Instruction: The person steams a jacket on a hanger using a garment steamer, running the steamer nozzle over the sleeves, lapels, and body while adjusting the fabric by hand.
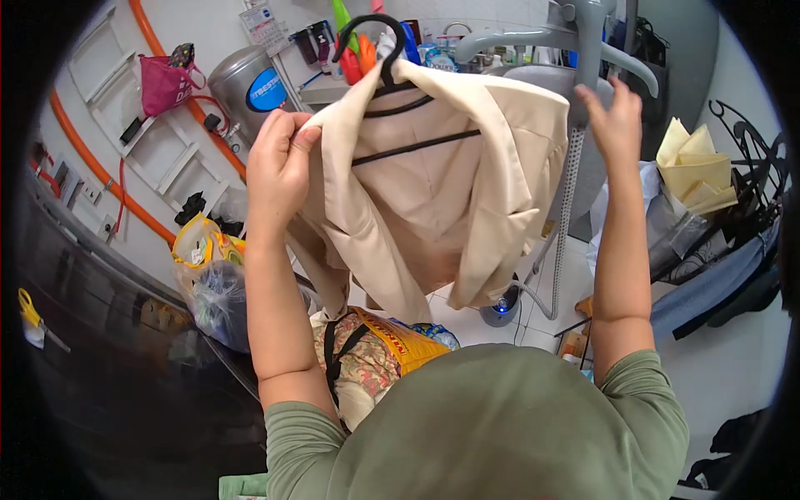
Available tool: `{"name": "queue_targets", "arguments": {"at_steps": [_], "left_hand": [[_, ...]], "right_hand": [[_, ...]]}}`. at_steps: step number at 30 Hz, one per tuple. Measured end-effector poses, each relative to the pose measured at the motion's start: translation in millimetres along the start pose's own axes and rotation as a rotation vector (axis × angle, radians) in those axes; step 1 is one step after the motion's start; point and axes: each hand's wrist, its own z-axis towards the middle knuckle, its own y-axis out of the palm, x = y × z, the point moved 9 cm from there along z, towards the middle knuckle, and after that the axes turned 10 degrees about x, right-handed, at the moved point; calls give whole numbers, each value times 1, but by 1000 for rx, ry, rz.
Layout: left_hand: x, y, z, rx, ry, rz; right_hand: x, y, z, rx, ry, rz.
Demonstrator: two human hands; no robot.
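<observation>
A cream jacket point(508, 125) hangs open at the front on a black hanger point(417, 143), whose hook rises above the collar. My left hand point(282, 158) pinches the jacket's shoulder on the left, thumb and fingers closed on the fabric. To the right of the jacket, my right hand point(615, 121) is raised with thumb and fingers apart, close to the grey garment steamer stand point(590, 50). A ribbed steamer hose point(570, 192) runs down behind the jacket. On the floor below, the steamer base point(502, 310) shows a blue light.
Black hangers point(737, 137) and a clothes rack with jeans point(708, 271) stand at the right. A glossy dark surface with yellow scissors point(32, 310) lies at the left. Beneath the jacket are a floral bag point(367, 362) and a yellow bag point(408, 346). A steel tank point(242, 75) stands behind.
</observation>
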Motion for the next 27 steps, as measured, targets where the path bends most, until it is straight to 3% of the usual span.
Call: {"name": "queue_targets", "arguments": {"at_steps": [2,4,5,6,8,10,11,13,14,15,17,18,21,23,27], "left_hand": [[11,9,-7,-20,12,-25],[24,24,-14,-18,42,-90],[29,33,-17,-43,36,-145],[31,42,-20,-44,47,-165],[28,60,-27,-61,43,-273],[47,59,-42,208,230,-47],[55,54,-58,339,161,-8],[61,74,-109,361,-31,-203],[95,79,-127,321,28,-55],[115,93,-147,418,98,-15],[120,126,-176,374,-38,-28],[121,135,-185,351,-51,10],[138,116,-199,394,-35,113],[144,112,-192,406,-102,-13],[165,64,-164,480,-73,168]], "right_hand": [[-46,-64,18,-16,74,304],[-114,-83,10,-308,-200,584],[-129,-76,-12,-510,-30,686],[-146,-78,-26,-601,-168,590],[-131,-74,-38,-730,5,485],[-120,-91,-39,-625,-33,347],[-108,-100,-42,-557,-24,377],[-92,-118,-51,-655,70,254],[-80,-125,-55,-633,57,298],[-64,-130,-63,-658,171,360],[-50,-156,-60,-559,-98,237],[-35,-158,-62,-624,-75,216],[29,-152,-67,-785,12,217],[24,-155,-72,-806,3,255],[29,-176,-103,-866,49,262]]}}
